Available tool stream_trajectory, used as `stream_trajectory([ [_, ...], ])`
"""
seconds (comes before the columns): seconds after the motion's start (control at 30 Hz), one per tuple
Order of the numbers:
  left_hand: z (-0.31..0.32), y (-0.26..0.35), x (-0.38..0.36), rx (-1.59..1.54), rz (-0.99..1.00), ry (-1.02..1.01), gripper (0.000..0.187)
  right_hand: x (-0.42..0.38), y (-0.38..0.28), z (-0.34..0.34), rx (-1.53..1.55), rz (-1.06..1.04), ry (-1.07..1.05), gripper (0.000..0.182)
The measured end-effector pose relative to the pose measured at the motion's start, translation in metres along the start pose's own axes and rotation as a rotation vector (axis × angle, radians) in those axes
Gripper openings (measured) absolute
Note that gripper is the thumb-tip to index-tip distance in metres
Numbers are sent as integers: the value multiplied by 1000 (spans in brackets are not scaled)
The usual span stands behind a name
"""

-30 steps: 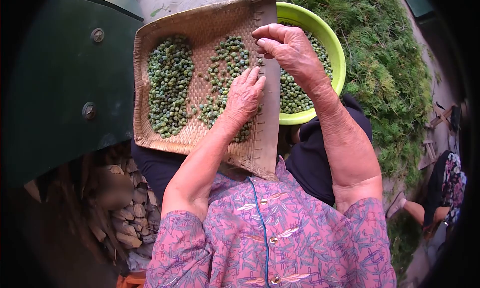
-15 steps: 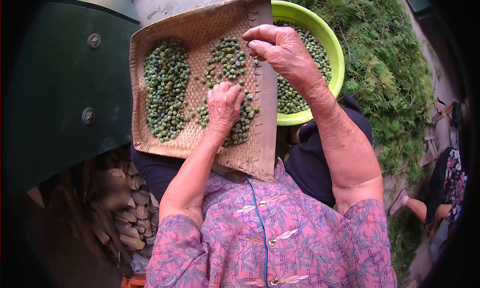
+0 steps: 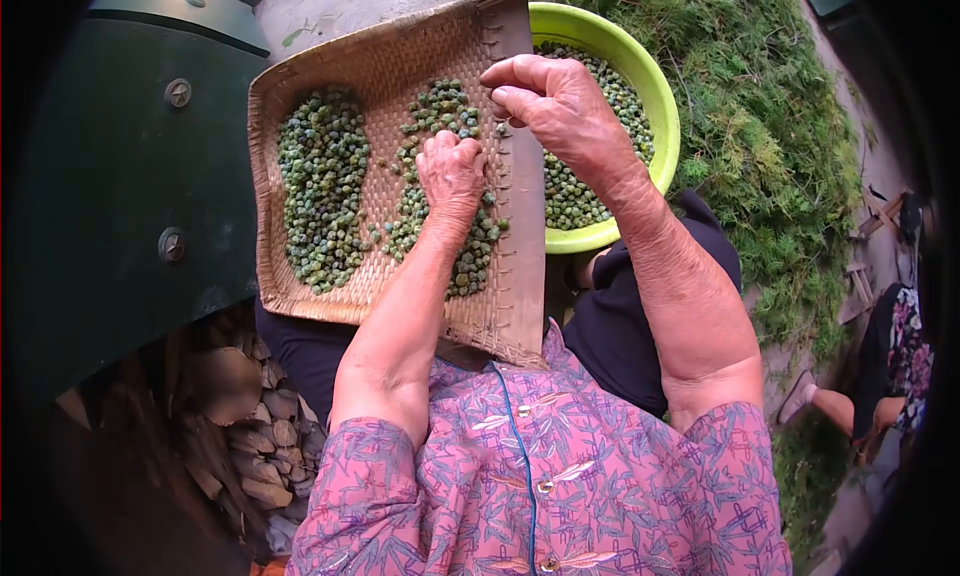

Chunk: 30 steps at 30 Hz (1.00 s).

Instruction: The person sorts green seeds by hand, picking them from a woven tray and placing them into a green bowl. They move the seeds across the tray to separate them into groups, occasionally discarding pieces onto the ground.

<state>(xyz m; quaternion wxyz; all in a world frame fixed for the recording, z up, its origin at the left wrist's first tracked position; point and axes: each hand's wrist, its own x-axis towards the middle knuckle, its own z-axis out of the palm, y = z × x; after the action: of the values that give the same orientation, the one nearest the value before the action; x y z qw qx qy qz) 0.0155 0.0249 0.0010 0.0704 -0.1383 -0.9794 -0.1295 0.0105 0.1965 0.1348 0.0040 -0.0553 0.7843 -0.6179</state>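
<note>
**Both hands at the woven tray [image 3: 390, 191]: left down in the fruits, right raised at the lip**

Tray tilts across the lap, over dark trousers [image 3: 610, 346]. Small round green fruits lie on it in two groups: a dense left pile [image 3: 323, 196] and a looser right pile [image 3: 470, 266], a strip of bare weave between. A few singles sit near the stitched lip [image 3: 522, 226].

Left hand [image 3: 452, 179]: on the right pile, fingers curled downward; fingertips hidden, so cannot tell whether they close on a fruit. Right hand [image 3: 568, 111]: above the lip, thumb and forefinger tips near each other; cannot tell whether they meet or pinch anything.

Lime-green basin [image 3: 662, 106], holding more such fruits, stands right of the tray, partly behind the lip and right hand. Cut evergreen branches [image 3: 760, 146] lie beyond it. Split firewood [image 3: 268, 466] at lower left.
</note>
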Motion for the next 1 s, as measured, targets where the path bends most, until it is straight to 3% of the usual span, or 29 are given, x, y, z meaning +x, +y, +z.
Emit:
stream_trajectory([
  [0.13, 4, 2, -3, -37, -10, 64, 15, -6, 6, 0, -7, 10, -11, 22],
  [0.2, -3, -1, -6, -319, -65, 140, 14, -9, 7, -1, -12, -6, -7, 22],
  [0.23, -7, -1, -8, -518, -168, 151, 16, -11, 6, -1, -9, 35, -5, 23],
  [0.33, -44, 5, -17, -1516, -753, -118, 12, -16, 10, 6, -25, 82, -16, 23],
  [0.37, -51, 4, -19, -1662, -873, -144, 11, -19, 13, 11, -21, 72, -46, 23],
  [0.47, -74, 3, -31, -1890, -911, -174, 12, -31, 14, 30, -82, 33, -135, 24],
  [0.8, -105, -7, -75, -1995, -773, -171, 16, -57, 8, 83, -38, 97, -95, 22],
  [0.87, -112, -13, -83, -1802, -673, -183, 20, -64, 9, 91, -5, 109, -124, 22],
  [1.0, -121, -29, -96, -1730, -584, -184, 29, -78, -3, 110, -96, 126, -158, 24],
])
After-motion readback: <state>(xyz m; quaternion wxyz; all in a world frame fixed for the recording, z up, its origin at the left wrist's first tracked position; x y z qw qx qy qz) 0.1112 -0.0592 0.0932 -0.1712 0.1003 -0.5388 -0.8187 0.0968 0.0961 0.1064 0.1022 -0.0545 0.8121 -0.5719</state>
